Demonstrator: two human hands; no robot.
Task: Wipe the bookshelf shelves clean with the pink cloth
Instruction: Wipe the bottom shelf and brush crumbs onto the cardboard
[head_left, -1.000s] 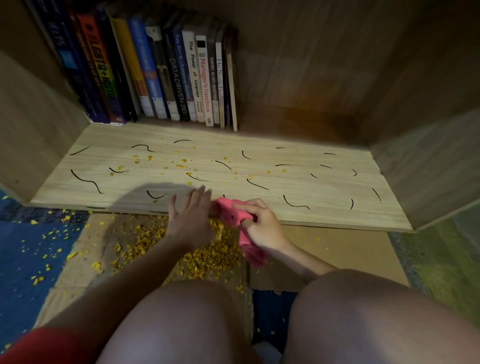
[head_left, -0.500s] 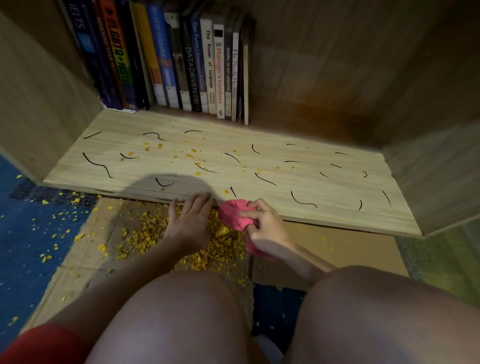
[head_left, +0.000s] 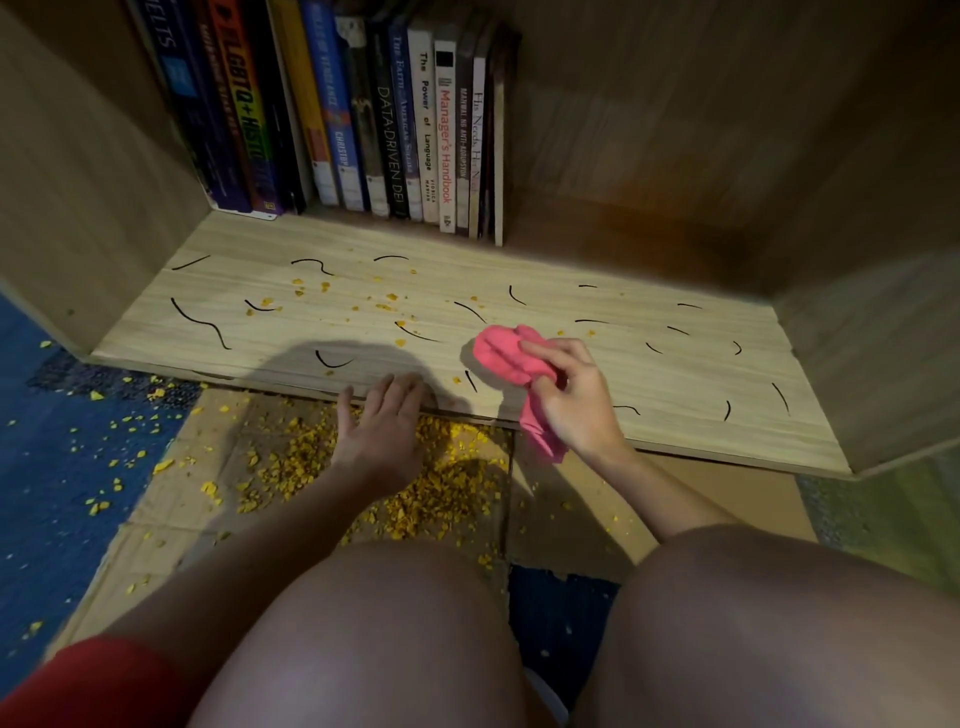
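Pink cloth (head_left: 506, 353) reached shelf (head_left: 675, 374), apparently touching.

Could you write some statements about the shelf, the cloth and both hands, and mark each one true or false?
1. The right hand holds the cloth. True.
2. The cloth lies on the floor. False: it is bunched over the shelf.
3. The books stand at the shelf's back left. True.
4. The left hand grips a book. False: it rests open at the shelf's front edge.
5. Yellow crumbs lie on the shelf. True.
6. The shelf's wood is unmarked. False: many curved black marks show.
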